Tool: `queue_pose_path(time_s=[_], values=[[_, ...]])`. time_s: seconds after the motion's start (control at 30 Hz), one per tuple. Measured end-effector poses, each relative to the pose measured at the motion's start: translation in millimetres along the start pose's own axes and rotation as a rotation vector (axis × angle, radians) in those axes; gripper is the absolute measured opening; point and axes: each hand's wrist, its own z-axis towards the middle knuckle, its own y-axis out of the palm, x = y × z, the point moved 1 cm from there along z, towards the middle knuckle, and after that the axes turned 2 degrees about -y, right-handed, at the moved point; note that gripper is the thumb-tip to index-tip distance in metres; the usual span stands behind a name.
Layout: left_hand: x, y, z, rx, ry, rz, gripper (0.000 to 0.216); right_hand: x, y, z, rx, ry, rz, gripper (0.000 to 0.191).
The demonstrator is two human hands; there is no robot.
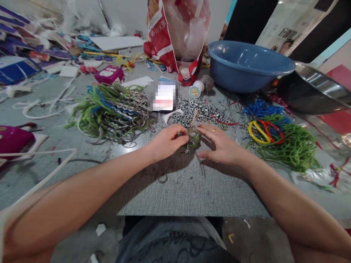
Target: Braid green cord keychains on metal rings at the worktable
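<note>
My left hand (pixel 168 140) is curled with fingers pinched on a small green cord bundle (pixel 194 140) at the middle of the grey mat (pixel 189 190). A thin wooden stick (pixel 193 119) stands up out of the bundle. My right hand (pixel 219 144), with a ring on one finger, meets the bundle from the right, its fingers stretched and touching the cord. Just beyond the hands lies a heap of small metal nuts (pixel 200 109).
A pile of green and blue cords with metal rings (pixel 115 107) lies left. Green cords (pixel 293 148) and yellow-red scissors (pixel 264 130) lie right. Behind stand a blue basin (pixel 246 65), a steel bowl (pixel 312 91), a red-white bag (pixel 178 33), a thread spool (pixel 196 89).
</note>
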Motion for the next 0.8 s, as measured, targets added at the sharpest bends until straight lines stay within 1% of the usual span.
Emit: queue_pose_path(time_s=[0.03, 0.07, 0.1, 0.13, 0.17, 0.2, 0.27, 0.3, 0.33, 0.47, 0.53, 0.6, 0.63, 0.7, 0.8], values=[[0.3, -1.7, 0.9, -0.013, -0.073, -0.093, 0.013, -4.4, -0.4, 0.0, 0.109, -0.053, -0.004, 0.042], [0.4, -3.0, 1.8, -0.026, -0.133, -0.177, 0.014, -10.1, 0.2, -0.6, 0.191, -0.121, -0.016, 0.026], [0.7, -3.9, 2.5, -0.033, -0.174, -0.242, 0.015, -17.0, 2.3, -1.8, 0.221, -0.202, -0.041, 0.02], [1.1, -4.5, 3.0, -0.033, -0.195, -0.283, 0.015, -24.9, 5.9, -3.3, 0.209, -0.306, -0.077, 0.02], [1.8, -4.8, 3.3, -0.03, -0.202, -0.299, 0.016, -33.1, 10.9, -5.2, 0.142, -0.412, -0.124, 0.024], [2.7, -4.9, 3.3, -0.029, -0.203, -0.297, 0.016, -41.1, 16.3, -7.0, 0.105, -0.491, -0.185, 0.028], [4.4, -4.6, 2.7, -0.03, -0.201, -0.264, 0.017, -54.9, 28.0, -9.6, -0.013, -0.605, -0.272, 0.035], [5.0, -4.3, 2.3, -0.029, -0.197, -0.246, 0.017, -60.0, 33.3, -9.9, -0.072, -0.619, -0.304, 0.038], [5.3, -3.9, 1.9, -0.028, -0.189, -0.234, 0.018, -63.8, 37.6, -9.6, -0.106, -0.613, -0.32, 0.038], [2.9, -2.2, 1.1, -0.032, -0.126, -0.225, 0.017, -68.3, 44.2, -5.5, -0.159, -0.59, -0.345, 0.02], [1.1, -1.7, 1.1, -0.039, -0.1, -0.233, 0.016, -66.6, 42.7, -4.4, -0.169, -0.583, -0.351, 0.018], [0.3, -1.7, 0.8, -0.041, -0.084, -0.246, 0.016, -63.5, 38.9, -4.3, -0.161, -0.532, -0.306, 0.018], [0.4, -1.9, 0.5, -0.042, -0.077, -0.254, 0.017, -61.5, 36.1, -4.5, -0.142, -0.487, -0.251, 0.018], [1.4, -2.6, -0.7, -0.043, -0.064, -0.273, 0.019, -56.0, 29.2, -4.6, -0.055, -0.356, -0.071, 0.019], [2.5, -2.9, -2.9, -0.047, -0.031, -0.268, 0.024, -43.0, 20.2, -2.9, 0.132, -0.062, 0.273, 0.018]])
